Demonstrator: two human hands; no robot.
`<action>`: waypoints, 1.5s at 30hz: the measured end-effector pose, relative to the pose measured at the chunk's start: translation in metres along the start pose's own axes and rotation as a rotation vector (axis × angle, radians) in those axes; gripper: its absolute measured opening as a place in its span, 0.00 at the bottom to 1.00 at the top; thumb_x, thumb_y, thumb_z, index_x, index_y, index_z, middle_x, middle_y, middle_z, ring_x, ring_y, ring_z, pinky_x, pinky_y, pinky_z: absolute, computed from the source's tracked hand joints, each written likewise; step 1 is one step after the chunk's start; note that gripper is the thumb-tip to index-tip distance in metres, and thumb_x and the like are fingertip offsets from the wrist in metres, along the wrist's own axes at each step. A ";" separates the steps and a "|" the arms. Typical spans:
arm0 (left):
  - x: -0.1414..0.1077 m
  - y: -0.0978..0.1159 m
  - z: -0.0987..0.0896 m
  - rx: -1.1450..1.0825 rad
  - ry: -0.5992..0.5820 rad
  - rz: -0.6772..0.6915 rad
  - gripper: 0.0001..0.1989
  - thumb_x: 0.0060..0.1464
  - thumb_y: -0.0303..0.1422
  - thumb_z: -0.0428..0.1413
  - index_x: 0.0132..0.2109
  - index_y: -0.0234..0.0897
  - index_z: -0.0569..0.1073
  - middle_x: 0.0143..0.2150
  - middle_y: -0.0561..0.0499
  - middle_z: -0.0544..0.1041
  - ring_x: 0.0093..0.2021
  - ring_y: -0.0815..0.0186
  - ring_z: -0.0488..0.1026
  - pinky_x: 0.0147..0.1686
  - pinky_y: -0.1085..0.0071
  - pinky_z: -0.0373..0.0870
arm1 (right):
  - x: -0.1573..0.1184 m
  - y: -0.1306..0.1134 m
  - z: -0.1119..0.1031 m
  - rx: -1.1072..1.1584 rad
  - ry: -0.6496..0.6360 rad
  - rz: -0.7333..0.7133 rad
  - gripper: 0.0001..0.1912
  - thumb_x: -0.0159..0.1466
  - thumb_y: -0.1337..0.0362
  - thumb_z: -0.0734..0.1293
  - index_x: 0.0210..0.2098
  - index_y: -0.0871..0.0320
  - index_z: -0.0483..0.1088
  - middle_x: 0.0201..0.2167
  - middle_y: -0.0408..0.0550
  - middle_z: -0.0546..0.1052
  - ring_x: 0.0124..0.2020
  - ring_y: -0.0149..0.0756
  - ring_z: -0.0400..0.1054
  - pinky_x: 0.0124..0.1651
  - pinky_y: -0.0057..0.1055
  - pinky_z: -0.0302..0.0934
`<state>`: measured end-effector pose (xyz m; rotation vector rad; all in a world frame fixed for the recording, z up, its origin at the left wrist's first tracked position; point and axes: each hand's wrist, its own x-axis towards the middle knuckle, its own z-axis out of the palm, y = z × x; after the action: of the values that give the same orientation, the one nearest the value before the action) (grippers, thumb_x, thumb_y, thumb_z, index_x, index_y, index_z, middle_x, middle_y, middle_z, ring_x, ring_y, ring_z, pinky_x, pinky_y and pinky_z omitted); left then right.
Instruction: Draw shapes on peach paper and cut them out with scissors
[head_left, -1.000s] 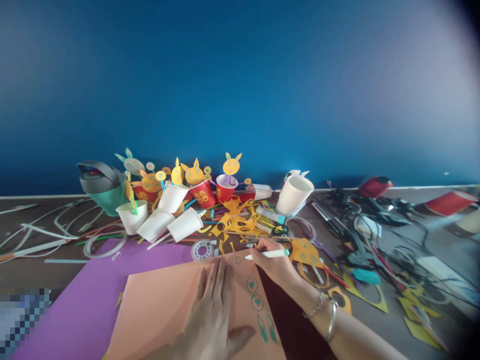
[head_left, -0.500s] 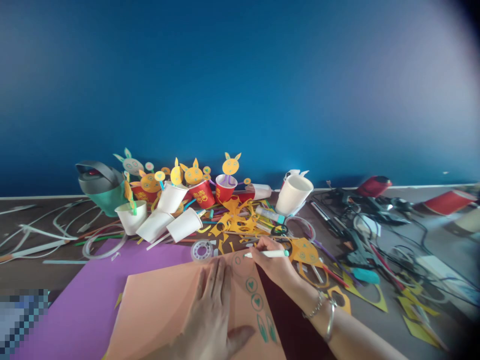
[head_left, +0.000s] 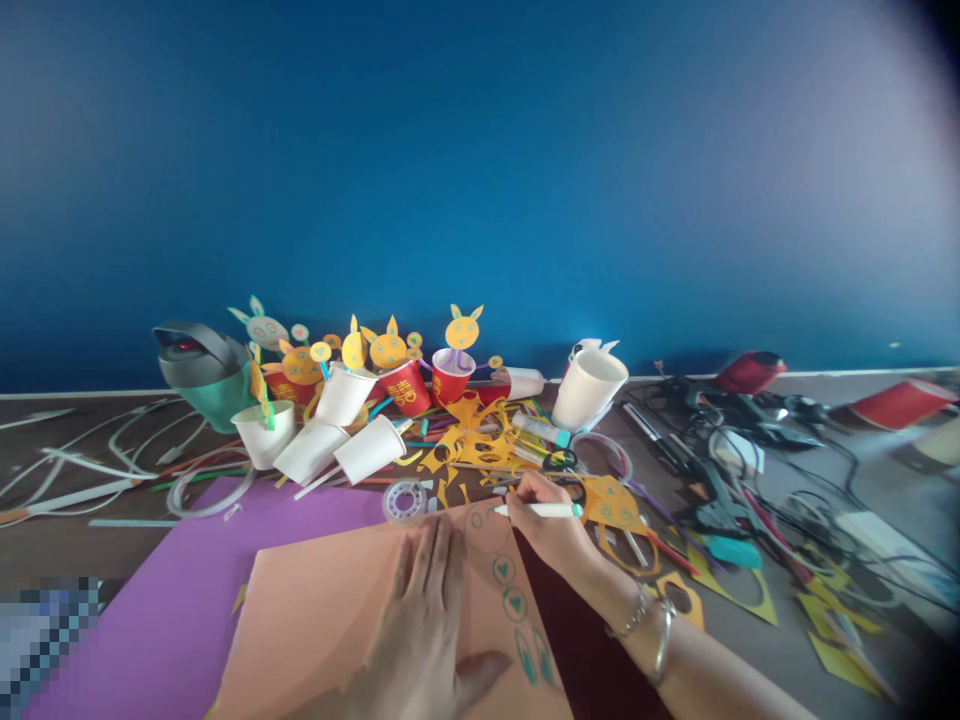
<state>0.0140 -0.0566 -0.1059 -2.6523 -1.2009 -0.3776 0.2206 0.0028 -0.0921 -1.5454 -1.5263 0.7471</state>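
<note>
Right hand (head_left: pixel 547 525) was closed narrowly around a white marker (head_left: pixel 538 510) with a teal end, the barrel lying roughly crosswise to the card and the tip at the left. The tip sat at or just over a drawn circle (head_left: pixel 486 528) near the card's far corner; from my remote view the fingers made contact hard to judge, so I could not confirm touching. Left hand (head_left: pixel 416 620) lay open and flat, fingers spread, pressing on the peach card (head_left: pixel 315 610).

The card's long axis ran away from the wearer, with its far corner just ahead of both hands. The right hand was nearer that corner, and the left hand lay behind and to its left. Teal outlined hearts (head_left: pixel 514 603) and elongated ear shapes (head_left: pixel 534 655) ran in a line down the card's right side.

Under the card lay a purple sheet (head_left: pixel 157 610), with a dark maroon sheet (head_left: pixel 585 640) to the right. Beyond the far corner were a roll of clear tape (head_left: pixel 405 501), scissors (head_left: pixel 561 461) and yellow paper offcuts (head_left: pixel 480 440). Farther out stood white paper cups (head_left: pixel 589 390) and red cups (head_left: pixel 452 377) bearing orange rabbit cut-outs (head_left: pixel 463 331). Tangled black cables (head_left: pixel 720 470) spread across the dark wooden surface (head_left: pixel 45 545) at right, below a blue wall (head_left: pixel 480 150).
</note>
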 end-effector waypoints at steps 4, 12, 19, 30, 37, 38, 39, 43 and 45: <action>0.001 0.000 -0.002 0.007 -0.009 0.000 0.47 0.52 0.59 0.41 0.62 0.20 0.59 0.63 0.26 0.58 0.64 0.39 0.51 0.59 0.47 0.40 | 0.000 -0.001 -0.001 -0.009 -0.007 -0.004 0.13 0.56 0.66 0.62 0.20 0.55 0.53 0.16 0.36 0.60 0.20 0.29 0.54 0.23 0.25 0.48; -0.001 0.001 -0.001 -0.006 0.001 -0.007 0.47 0.52 0.59 0.42 0.63 0.21 0.56 0.64 0.28 0.57 0.65 0.39 0.49 0.60 0.48 0.40 | 0.000 0.000 0.000 -0.028 0.004 -0.034 0.12 0.55 0.68 0.61 0.19 0.55 0.52 0.16 0.37 0.60 0.20 0.29 0.54 0.23 0.25 0.48; 0.000 0.000 -0.002 -0.007 -0.004 -0.006 0.48 0.52 0.60 0.40 0.65 0.22 0.54 0.64 0.29 0.58 0.64 0.40 0.50 0.60 0.48 0.43 | 0.000 0.001 0.000 0.015 -0.010 -0.021 0.12 0.55 0.68 0.61 0.19 0.54 0.52 0.15 0.37 0.61 0.19 0.28 0.54 0.22 0.25 0.48; -0.001 0.000 -0.001 -0.017 -0.013 -0.011 0.47 0.52 0.60 0.41 0.64 0.21 0.55 0.64 0.28 0.58 0.64 0.39 0.50 0.59 0.47 0.43 | 0.000 -0.004 -0.002 0.037 -0.035 0.002 0.11 0.54 0.69 0.61 0.18 0.55 0.54 0.15 0.38 0.63 0.19 0.28 0.57 0.22 0.23 0.51; 0.000 0.000 -0.004 -0.012 -0.008 -0.012 0.47 0.52 0.59 0.42 0.64 0.21 0.56 0.63 0.29 0.59 0.64 0.39 0.50 0.59 0.48 0.45 | 0.000 -0.004 -0.002 0.022 -0.043 -0.003 0.12 0.54 0.69 0.61 0.18 0.55 0.55 0.14 0.38 0.64 0.19 0.29 0.57 0.22 0.24 0.51; 0.000 0.000 -0.004 -0.014 -0.010 -0.012 0.47 0.52 0.59 0.42 0.64 0.21 0.56 0.63 0.29 0.59 0.64 0.39 0.50 0.59 0.48 0.45 | 0.000 -0.004 -0.001 0.020 -0.045 -0.002 0.12 0.55 0.68 0.61 0.18 0.55 0.55 0.14 0.38 0.64 0.19 0.29 0.58 0.22 0.24 0.51; 0.001 0.000 -0.004 -0.017 -0.010 -0.013 0.47 0.52 0.59 0.41 0.64 0.22 0.54 0.63 0.29 0.59 0.64 0.39 0.51 0.59 0.48 0.45 | 0.000 -0.004 -0.001 0.018 -0.047 0.000 0.12 0.55 0.68 0.61 0.18 0.55 0.55 0.14 0.38 0.65 0.19 0.29 0.58 0.22 0.24 0.51; 0.002 0.000 -0.004 -0.020 0.029 -0.007 0.49 0.52 0.60 0.42 0.67 0.22 0.46 0.63 0.29 0.60 0.64 0.41 0.52 0.59 0.50 0.46 | -0.001 -0.004 -0.002 0.020 -0.054 0.009 0.12 0.55 0.68 0.61 0.18 0.55 0.56 0.14 0.38 0.65 0.19 0.29 0.58 0.23 0.25 0.50; 0.002 0.000 -0.004 -0.016 0.050 -0.005 0.50 0.52 0.60 0.42 0.67 0.22 0.43 0.63 0.29 0.60 0.64 0.41 0.52 0.59 0.50 0.46 | -0.001 -0.004 -0.002 0.022 -0.060 0.011 0.12 0.55 0.67 0.62 0.18 0.55 0.56 0.14 0.38 0.65 0.19 0.29 0.57 0.23 0.25 0.49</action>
<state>0.0145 -0.0563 -0.1017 -2.6375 -1.1945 -0.4544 0.2199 0.0018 -0.0878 -1.5287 -1.5490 0.8201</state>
